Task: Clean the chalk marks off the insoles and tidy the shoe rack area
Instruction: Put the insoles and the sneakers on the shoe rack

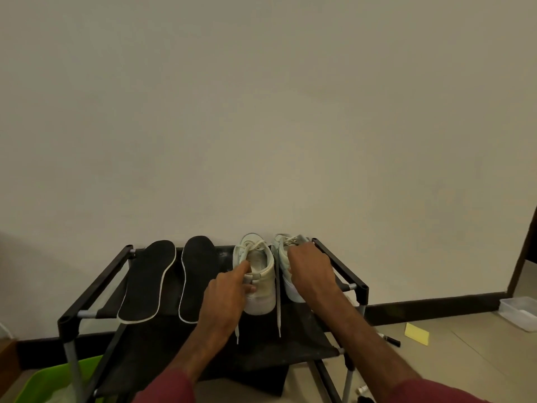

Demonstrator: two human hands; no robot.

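Head view, left to right. A green tub [43, 382] stands on the floor at the rack's [96, 286] front left corner.

1. Insoles. The left insole [148, 280] and right insole [194, 274] lie flat, side by side, on the left half of the top shelf, heels at the front edge. Their dark faces show no chalk marks at this resolution. Judgement: the cleaning step appears complete, though fine residue cannot be ruled out.

2. Left hand [226, 295]. The index finger reaches into the collar of the left shoe [261, 274] and the thumb bears on the outside of the heel, so the hand pinches the heel. The other fingers are curled.

3. Right hand [311, 266]. It lies over the right shoe [292, 289] with fingers curled round its upper, gripping it. Both shoes stand upright on the right half of the shelf, toes toward the wall, the right shoe just beside the right rail.

4. Laces [278, 301]. Two loose ends trail from between the shoes over the front part of the shelf.

5. Floor, right of the rack: a marker [390, 340], a yellow pad [417, 333] and a clear box [520, 311] by the wall.

Status, as a judgement: the step in hand is squaring the shoes on the shelf. Still open: the insoles are not in the shoes, the laces hang untucked, and the floor items remain to be cleared.
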